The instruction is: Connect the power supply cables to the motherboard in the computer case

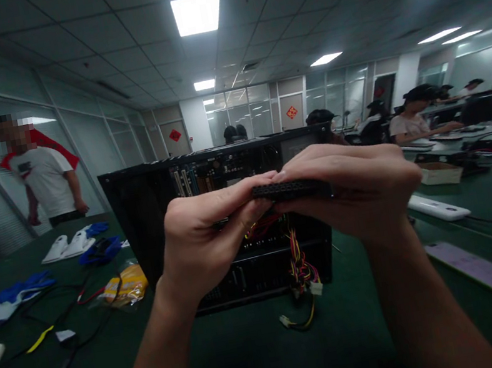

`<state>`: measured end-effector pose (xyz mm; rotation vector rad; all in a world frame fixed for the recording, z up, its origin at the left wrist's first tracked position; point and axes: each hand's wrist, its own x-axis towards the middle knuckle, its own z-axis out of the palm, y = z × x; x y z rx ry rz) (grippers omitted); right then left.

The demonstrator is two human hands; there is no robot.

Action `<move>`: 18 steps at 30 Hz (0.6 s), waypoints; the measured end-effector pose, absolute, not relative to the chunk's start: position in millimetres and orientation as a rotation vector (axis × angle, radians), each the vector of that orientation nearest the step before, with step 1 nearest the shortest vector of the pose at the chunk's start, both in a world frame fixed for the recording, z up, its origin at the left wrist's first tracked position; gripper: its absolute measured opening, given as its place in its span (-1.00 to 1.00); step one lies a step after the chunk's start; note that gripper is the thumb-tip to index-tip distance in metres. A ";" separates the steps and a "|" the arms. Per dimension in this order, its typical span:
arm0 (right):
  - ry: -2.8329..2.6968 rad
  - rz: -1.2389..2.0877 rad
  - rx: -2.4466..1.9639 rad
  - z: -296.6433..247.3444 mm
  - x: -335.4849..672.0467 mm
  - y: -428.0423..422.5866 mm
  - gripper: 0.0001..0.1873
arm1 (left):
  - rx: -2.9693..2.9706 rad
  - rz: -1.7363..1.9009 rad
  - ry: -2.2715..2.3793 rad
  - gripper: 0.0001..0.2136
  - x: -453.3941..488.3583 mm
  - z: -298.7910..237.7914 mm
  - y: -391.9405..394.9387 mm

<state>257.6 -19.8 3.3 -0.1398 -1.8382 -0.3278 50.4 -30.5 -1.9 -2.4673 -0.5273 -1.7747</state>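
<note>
Both my hands are raised in front of an open black computer case [146, 214] standing on a dark green table [267, 358]. My left hand [203, 242] and my right hand [361, 189] pinch the two ends of a long black multi-pin power connector [289, 189], held level between the fingertips. Red, yellow and black wires [300, 260] hang from it into the case, ending in small white plugs [316, 288]. The case's circuit boards and slots show behind my fingers.
Left on the table lie blue and white gloves [22, 293], a yellow packet [124, 286], loose cables and white device parts [69, 245]. White flat pieces [438, 208] lie at right. A person in a white shirt [42, 175] stands at left; other people sit at desks behind.
</note>
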 end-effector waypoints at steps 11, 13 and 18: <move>-1.796 -0.248 -0.236 1.8 259.0 -14.8 -0.80 | -2.794 -1.932 -0.564 -0.70 45.9 -1.9 -21.1; -1.798 -0.217 -0.258 2.0 258.5 -11.5 -0.82 | -2.815 -1.974 -0.616 -0.70 46.2 -1.6 -17.7; -1.830 -0.167 -0.215 1.3 256.3 -1.9 -0.81 | -2.860 -1.996 -0.613 -0.70 43.7 -1.7 -10.8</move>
